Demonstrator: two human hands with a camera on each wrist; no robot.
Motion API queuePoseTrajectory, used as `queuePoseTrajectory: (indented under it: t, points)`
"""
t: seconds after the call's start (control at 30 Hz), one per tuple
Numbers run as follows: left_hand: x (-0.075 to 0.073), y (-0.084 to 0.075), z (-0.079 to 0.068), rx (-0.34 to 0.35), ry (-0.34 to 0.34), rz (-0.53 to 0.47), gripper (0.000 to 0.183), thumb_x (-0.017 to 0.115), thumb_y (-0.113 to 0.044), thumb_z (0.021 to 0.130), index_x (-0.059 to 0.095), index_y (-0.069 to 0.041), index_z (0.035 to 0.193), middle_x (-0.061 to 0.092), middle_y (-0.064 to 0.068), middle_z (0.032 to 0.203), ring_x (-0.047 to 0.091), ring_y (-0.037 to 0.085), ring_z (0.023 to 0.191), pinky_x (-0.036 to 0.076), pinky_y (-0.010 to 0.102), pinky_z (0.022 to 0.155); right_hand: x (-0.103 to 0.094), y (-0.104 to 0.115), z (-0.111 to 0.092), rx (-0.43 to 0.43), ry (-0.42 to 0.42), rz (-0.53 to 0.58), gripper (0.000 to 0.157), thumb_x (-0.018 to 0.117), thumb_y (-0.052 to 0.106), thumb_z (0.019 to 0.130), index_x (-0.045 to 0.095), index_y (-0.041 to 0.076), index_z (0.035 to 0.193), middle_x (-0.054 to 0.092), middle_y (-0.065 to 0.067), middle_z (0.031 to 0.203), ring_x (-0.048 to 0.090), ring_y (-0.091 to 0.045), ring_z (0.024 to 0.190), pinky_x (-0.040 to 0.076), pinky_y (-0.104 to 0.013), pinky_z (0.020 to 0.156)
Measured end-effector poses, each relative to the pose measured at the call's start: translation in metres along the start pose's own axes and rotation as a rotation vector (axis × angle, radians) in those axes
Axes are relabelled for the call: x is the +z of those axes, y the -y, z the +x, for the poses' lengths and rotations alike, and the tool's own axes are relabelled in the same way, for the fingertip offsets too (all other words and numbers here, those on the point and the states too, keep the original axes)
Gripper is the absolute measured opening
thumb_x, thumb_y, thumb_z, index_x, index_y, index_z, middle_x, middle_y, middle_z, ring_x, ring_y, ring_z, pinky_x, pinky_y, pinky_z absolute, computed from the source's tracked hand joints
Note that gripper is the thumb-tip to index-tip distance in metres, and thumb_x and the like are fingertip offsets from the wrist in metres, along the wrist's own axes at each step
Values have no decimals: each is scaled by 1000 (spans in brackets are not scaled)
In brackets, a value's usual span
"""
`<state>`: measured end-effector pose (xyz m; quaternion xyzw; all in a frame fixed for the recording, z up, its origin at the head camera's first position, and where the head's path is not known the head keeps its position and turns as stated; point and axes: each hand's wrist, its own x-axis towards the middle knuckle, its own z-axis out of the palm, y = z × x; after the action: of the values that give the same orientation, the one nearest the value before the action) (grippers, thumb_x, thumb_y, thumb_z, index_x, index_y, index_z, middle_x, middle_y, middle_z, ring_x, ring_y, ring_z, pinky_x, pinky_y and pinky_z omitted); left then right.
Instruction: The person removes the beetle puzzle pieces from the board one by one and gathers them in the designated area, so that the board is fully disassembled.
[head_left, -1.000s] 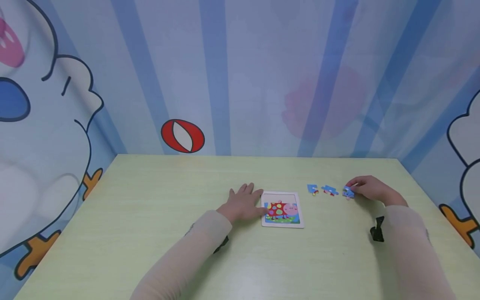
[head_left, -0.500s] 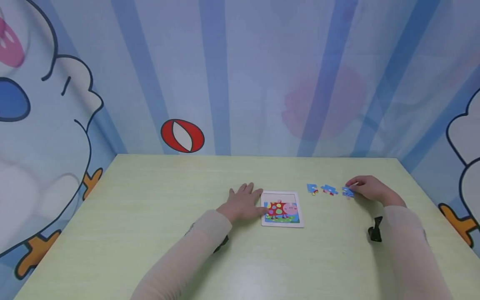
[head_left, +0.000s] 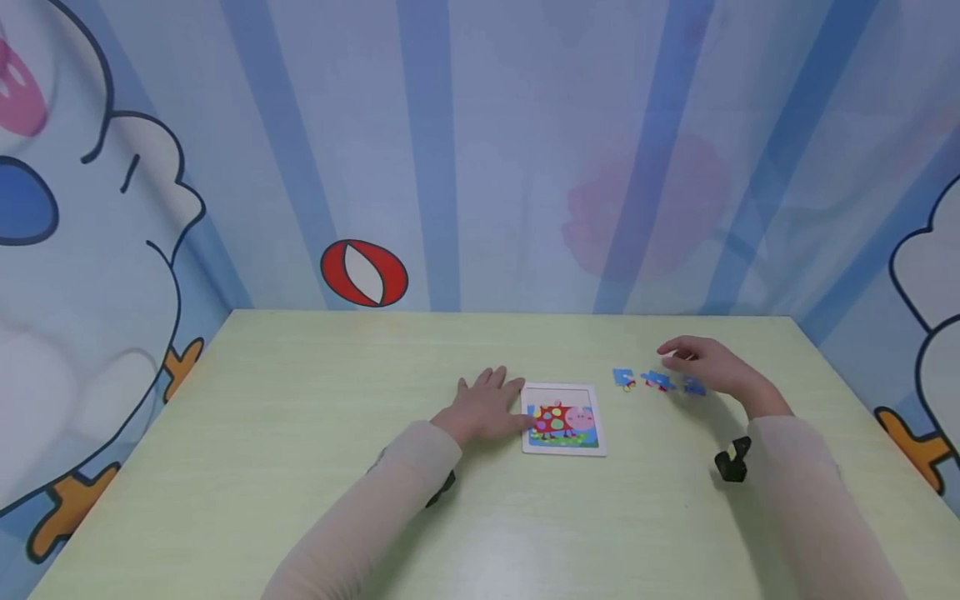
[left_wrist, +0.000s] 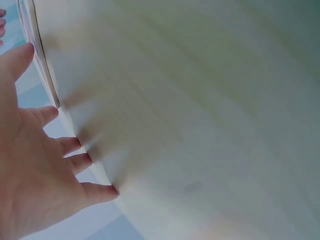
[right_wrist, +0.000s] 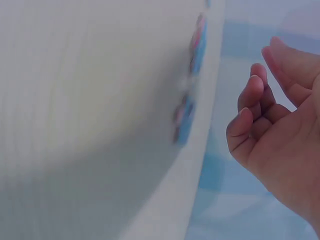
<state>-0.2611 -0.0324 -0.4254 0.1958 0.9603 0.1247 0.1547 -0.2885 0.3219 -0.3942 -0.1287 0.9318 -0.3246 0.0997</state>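
My left hand (head_left: 483, 411) rests with spread fingers on the table, left of a white-framed jigsaw tray (head_left: 590, 393). Its thumb touches the left side of the tray. The lower part of the tray shows a pink pig and a red spotted shape. In the left wrist view my fingertips (left_wrist: 115, 191) press on the tabletop. My right hand (head_left: 708, 365) hovers above the puzzle pieces, its fingers loosely bent around nothing. Beneath and beside it lie a right puzzle piece (head_left: 694, 387), a middle puzzle piece (head_left: 658, 379) and a left puzzle piece (head_left: 623, 377).
The pale wooden table (head_left: 300, 400) runs back to a blue striped cloth backdrop (head_left: 510, 167) printed with cartoon figures and a red-and-white ball (head_left: 365, 272). A small black device (head_left: 732, 460) sits at the right wrist.
My right hand has come off the right-hand puzzle piece, rising and moving left over the middle one. That piece stays on the table. My left hand and the tray have not moved.
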Motion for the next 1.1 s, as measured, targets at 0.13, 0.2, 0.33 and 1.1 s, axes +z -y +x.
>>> queuePoseTrajectory:
  t: [0.13, 0.2, 0.33, 1.1]
  points:
    - [-2, 0, -2, 2, 3, -29, 73, 50, -56, 93, 29, -20, 153, 16, 11, 161, 9, 31, 148, 8, 61, 115, 10, 27, 6, -66, 29, 22, 43, 53, 26, 100, 52, -4, 130, 58, -18, 112, 56, -31, 100, 48, -44, 82]
    - [-2, 0, -3, 2, 8, -43, 74, 51, -56, 92, 28, -20, 153, 15, 11, 161, 8, 31, 149, 7, 61, 115, 15, 39, 8, -82, 53, 47, 41, 54, 25, 100, 53, -4, 130, 57, -18, 109, 56, -33, 88, 50, -43, 74]
    - [-2, 1, -4, 8, 15, -69, 78, 53, -58, 91, 28, -20, 153, 14, 11, 161, 6, 31, 149, 5, 60, 115, 25, 58, 13, -116, 92, 69, 38, 56, 22, 98, 55, -2, 128, 57, -15, 103, 53, -31, 76, 48, -38, 63]
    - [-1, 4, -1, 28, 43, -55, 88, 59, -63, 83, 28, -20, 153, 11, 12, 162, 4, 32, 149, 5, 63, 114, 92, 101, 39, -138, 275, 60, 31, 67, 13, 90, 61, 3, 118, 60, -8, 99, 55, -20, 87, 49, -29, 74]
